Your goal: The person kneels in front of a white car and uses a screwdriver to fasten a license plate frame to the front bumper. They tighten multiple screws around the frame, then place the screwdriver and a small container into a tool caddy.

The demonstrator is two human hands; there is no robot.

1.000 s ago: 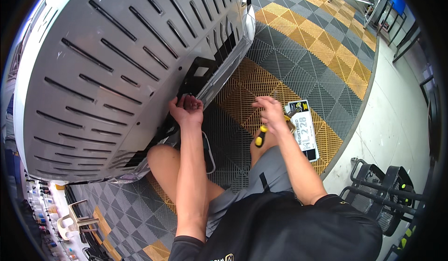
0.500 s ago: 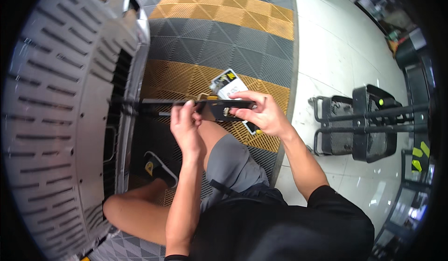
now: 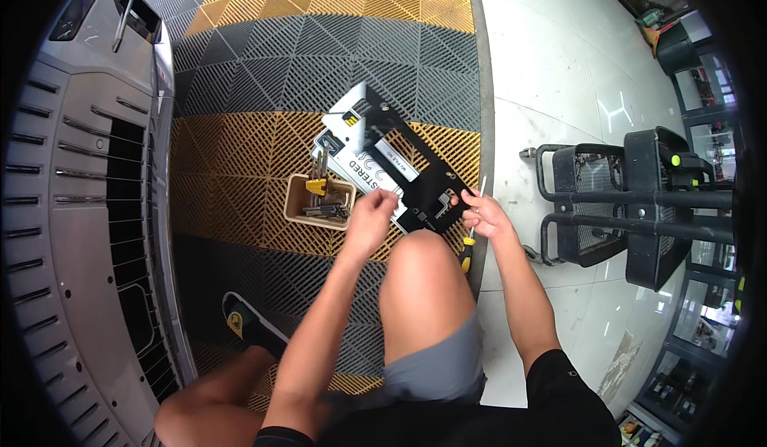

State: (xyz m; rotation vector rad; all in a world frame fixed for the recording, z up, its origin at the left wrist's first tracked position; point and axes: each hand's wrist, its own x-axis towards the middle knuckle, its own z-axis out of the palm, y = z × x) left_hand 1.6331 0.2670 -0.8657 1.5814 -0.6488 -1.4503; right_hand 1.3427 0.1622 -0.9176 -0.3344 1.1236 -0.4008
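A black license plate frame (image 3: 431,174) with cutouts and a silvery end lies tilted over a white printed plate (image 3: 374,177) on the mat. My right hand (image 3: 486,215) is closed at the frame's right corner, thumb and fingers pinching its edge. Beside that hand is a screwdriver (image 3: 466,254) with a yellow-and-black handle; its thin shaft runs past the fingers, and I cannot tell if they touch it. My left hand (image 3: 372,219) is closed, fingertips pressed together at the frame's near left edge. Whatever those fingertips hold is too small to name.
A beige tray (image 3: 294,199) with metal bits and a yellow-and-black tool stands left of the plate. My bent knee (image 3: 423,267) rises just below the frame. A silver slotted vehicle panel (image 3: 80,263) borders the left; black mesh baskets on bars (image 3: 587,199) stand at right.
The black frame has gone from level between my hands to lying low over the white plate. My left hand has moved right, away from the vehicle panel. The tray now shows fully.
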